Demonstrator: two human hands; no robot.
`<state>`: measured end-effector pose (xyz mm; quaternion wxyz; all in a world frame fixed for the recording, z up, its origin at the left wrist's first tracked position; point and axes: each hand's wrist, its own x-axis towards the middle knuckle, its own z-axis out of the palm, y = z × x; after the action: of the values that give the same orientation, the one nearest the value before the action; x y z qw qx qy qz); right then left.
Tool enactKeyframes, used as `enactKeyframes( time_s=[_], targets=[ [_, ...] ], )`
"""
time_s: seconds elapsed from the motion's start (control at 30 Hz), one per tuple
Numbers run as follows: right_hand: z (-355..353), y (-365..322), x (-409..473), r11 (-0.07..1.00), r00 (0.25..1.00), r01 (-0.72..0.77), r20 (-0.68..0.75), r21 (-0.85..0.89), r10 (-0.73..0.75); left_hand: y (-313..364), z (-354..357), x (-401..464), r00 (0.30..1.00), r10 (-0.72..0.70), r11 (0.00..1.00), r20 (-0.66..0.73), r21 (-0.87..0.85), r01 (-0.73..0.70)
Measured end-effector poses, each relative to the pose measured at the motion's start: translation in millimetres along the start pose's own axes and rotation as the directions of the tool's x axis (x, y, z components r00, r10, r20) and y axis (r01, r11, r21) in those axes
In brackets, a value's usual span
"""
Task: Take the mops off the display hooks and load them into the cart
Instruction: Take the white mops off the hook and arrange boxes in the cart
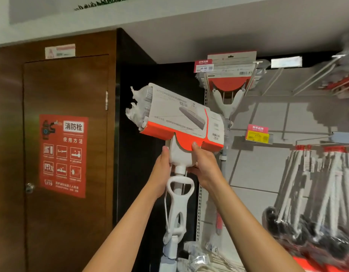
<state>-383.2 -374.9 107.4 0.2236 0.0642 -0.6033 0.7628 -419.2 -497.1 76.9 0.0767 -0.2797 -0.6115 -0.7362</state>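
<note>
Orange-and-white cardboard-sleeved sponge mop (181,118), gripped below its head by both hands, left (163,163) and right (204,165), could swing into the mop still hanging on the display hook (228,75).

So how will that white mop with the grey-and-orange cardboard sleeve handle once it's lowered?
The white mop is probably top-heavy: both hands, left hand and right hand, grip just under its boxed head. The cardboard sleeve looks crushable. The hinged wringer may swing.

1. To your left, the wooden door (65,134) stands close beside the held mop (181,118).
2. To your right, 1 hanging mop (226,89) and bare hooks (315,75) crowd the display.
</note>
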Motion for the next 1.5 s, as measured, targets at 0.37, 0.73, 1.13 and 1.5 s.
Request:
enactKeyframes(
  time_s=[0.37, 0.73, 1.13, 1.5],
  targets=[
    [-39, 6, 16, 0.969, 0.944, 0.246, -0.219, -0.022, -0.245, -14, 59, 11, 0.985, 0.152, 0.983, -0.085, 0.113, -0.142],
    [-78, -18, 34, 0.893, 0.864, 0.427, -0.226, -0.143, -0.449, -32, 130, 9, 0.871, 0.386, 0.921, -0.303, 0.071, -0.383],
    [-142, -33, 61, 0.761, 0.802, 0.538, -0.057, -0.362, -0.594, -37, 174, 56, 0.895, 0.388, 0.92, -0.22, 0.042, -0.389],
    [-164, -82, 77, 0.645, 0.76, 0.608, 0.103, -0.462, -0.642, -8, 197, 89, 0.856, 0.475, 0.876, -0.204, 0.021, -0.481]
  ],
)
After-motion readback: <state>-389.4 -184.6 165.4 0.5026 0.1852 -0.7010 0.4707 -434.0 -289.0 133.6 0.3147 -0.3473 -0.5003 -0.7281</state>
